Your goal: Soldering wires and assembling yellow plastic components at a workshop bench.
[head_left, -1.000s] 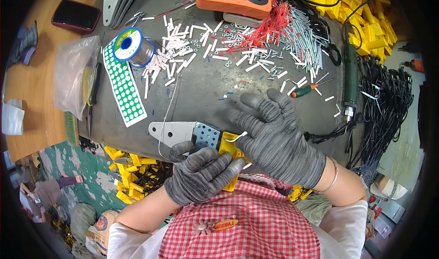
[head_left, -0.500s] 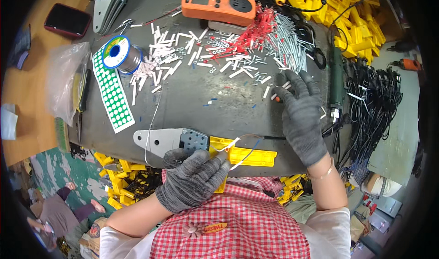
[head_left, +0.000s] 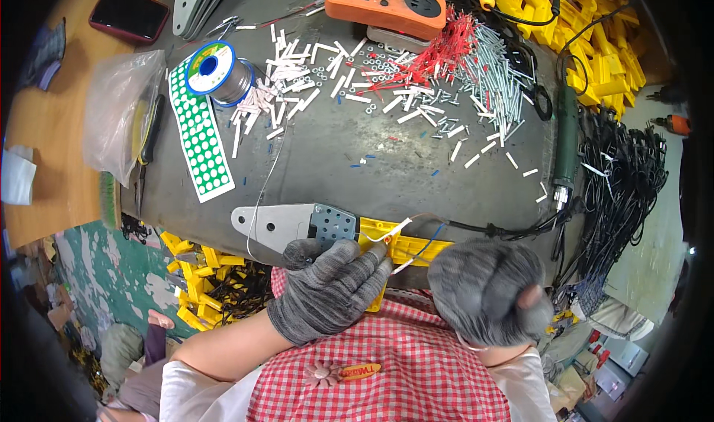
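A flat tool body lies along the bench's near edge: a grey metal plate (head_left: pixel 271 227) with two holes, a perforated bracket (head_left: pixel 332 225), and a yellow plastic handle half (head_left: pixel 405 249). My gloved left hand (head_left: pixel 331 288) is closed on the handle beside the bracket, fingers together. A white-sleeved wire (head_left: pixel 400 227) and a blue wire (head_left: pixel 430 245) rise from the handle, where a black cable (head_left: pixel 476 228) comes in from the right. Over the handle's right end, my gloved right hand (head_left: pixel 487 292) is curled and smeared by motion; its fingers are mostly hidden.
Behind lie white sleeves (head_left: pixel 297 72), red pieces (head_left: pixel 450 46) and long screws (head_left: pixel 502 72). A solder spool (head_left: pixel 234 80), a green-dotted sticker sheet (head_left: pixel 201 146) and an orange meter (head_left: pixel 383 5) stand around them. At right are a green electric screwdriver (head_left: pixel 567 139) and bundled black cables (head_left: pixel 625 161).
My right hand has come back from the small parts by the screws to the handle's right end. My left hand keeps its place on the handle. The whole view has shifted slightly.
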{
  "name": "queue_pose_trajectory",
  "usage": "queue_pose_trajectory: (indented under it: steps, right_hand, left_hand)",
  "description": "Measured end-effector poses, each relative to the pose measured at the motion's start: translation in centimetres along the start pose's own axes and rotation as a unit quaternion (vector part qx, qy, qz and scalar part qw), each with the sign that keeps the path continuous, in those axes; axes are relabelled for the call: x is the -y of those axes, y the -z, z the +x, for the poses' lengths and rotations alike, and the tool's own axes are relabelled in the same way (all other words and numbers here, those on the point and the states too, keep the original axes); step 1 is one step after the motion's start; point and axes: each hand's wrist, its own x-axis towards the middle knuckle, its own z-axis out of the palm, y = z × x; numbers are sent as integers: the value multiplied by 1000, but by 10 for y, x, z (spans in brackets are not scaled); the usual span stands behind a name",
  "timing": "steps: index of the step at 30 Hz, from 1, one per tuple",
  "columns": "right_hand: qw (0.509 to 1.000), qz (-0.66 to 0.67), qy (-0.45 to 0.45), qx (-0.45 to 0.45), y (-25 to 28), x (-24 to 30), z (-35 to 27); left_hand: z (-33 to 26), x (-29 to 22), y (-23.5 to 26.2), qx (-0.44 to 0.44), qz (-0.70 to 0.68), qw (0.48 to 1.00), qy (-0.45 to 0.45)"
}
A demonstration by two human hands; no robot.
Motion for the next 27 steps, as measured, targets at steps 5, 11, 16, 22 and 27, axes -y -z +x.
queue_pose_trajectory:
  steps: [5,11,16,22,27]
  right_hand:
    - [942,13,-200,-270,-14,-9,-3]
    - [920,-320,-227,-20,-28,-5,37]
    - [832,-527,-168,44,-1,4,57]
    - [659,-738,-90,110,14,19,56]
    - [457,-876,-18,155,21,41,51]
  left_hand:
    - [12,6,8,-19,-11,1000,-6]
    - [96,-31,49,-382,-127,913,59]
    - [75,-12,63,-176,-198,960,-86]
    - [69,10,49,-130,-347,926,-70]
    - [64,52,31,-18,-246,969,-3]
